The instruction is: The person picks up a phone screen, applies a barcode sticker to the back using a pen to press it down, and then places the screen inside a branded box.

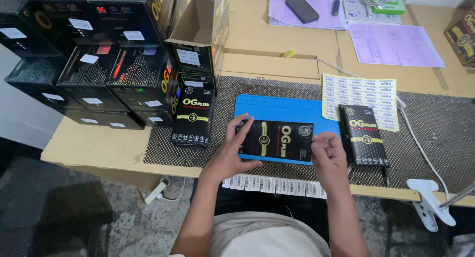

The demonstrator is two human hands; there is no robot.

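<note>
On the blue rectangular work mat (277, 104) lies one flat black cardboard box with gold print (275, 140), held between both hands. Two more such boxes lie alongside: one at left (193, 116), one at right (363, 135). One yellow sheet of barcode stickers (360, 97) lies behind the right box, and one white barcode strip (274, 184) runs along the table edge. Left hand (228, 153) grips the box's left end, fingers curled over it. Right hand (327, 155) pinches its right end, fingers closed tight.
</note>
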